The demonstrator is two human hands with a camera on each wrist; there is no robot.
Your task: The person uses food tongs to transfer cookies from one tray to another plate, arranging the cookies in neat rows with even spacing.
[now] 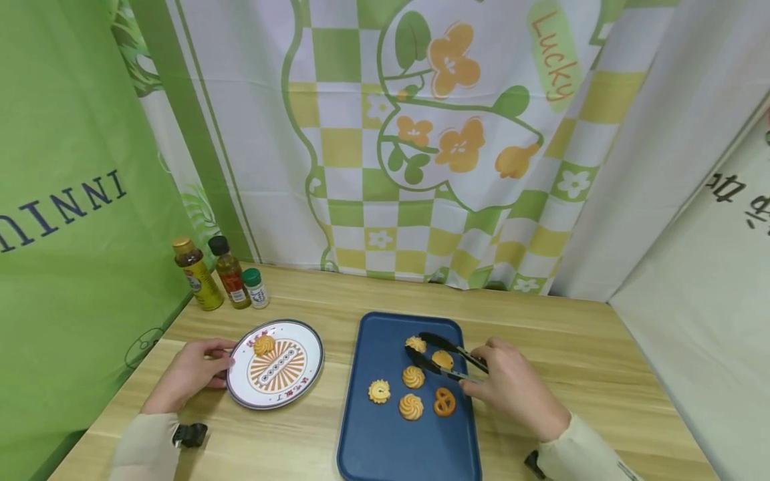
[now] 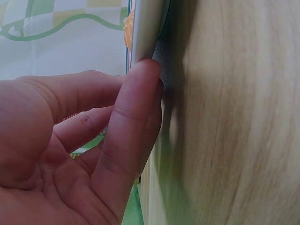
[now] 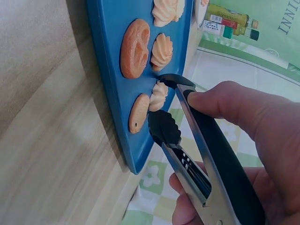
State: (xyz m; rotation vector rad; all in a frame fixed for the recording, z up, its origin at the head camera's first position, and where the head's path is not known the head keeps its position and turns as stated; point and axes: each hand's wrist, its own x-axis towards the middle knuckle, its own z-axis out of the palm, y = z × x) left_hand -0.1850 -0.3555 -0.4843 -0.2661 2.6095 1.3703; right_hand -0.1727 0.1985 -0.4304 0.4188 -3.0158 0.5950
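Note:
My left hand [image 1: 195, 372] pinches the left rim of a white patterned plate [image 1: 304, 385], thumb and fingers at its edge. One swirled cookie [image 1: 263, 345] lies on that plate. In my right hand [image 1: 516, 384] are black-tipped tongs [image 3: 218, 154], gripped by the handles, their tips spread. The tips stand either side of a swirled cookie [image 1: 416, 344] at the far end of a blue tray [image 1: 385, 444]. Close by lies a round flat cookie [image 1: 442, 360], partly between the tong arms. A pretzel-shaped cookie [image 1: 444, 402] and several other cookies [image 1: 412, 406] lie nearer me on the tray.
At the back left corner of the wooden table [image 1: 541, 334] stand a yellow-labelled bottle [image 1: 201, 280], a black-capped bottle [image 1: 231, 275] and a green-capped shaker [image 1: 255, 290]. A patterned curtain [image 1: 421, 220] hangs behind the table, with a green cloth [image 1: 72, 280] on the left.

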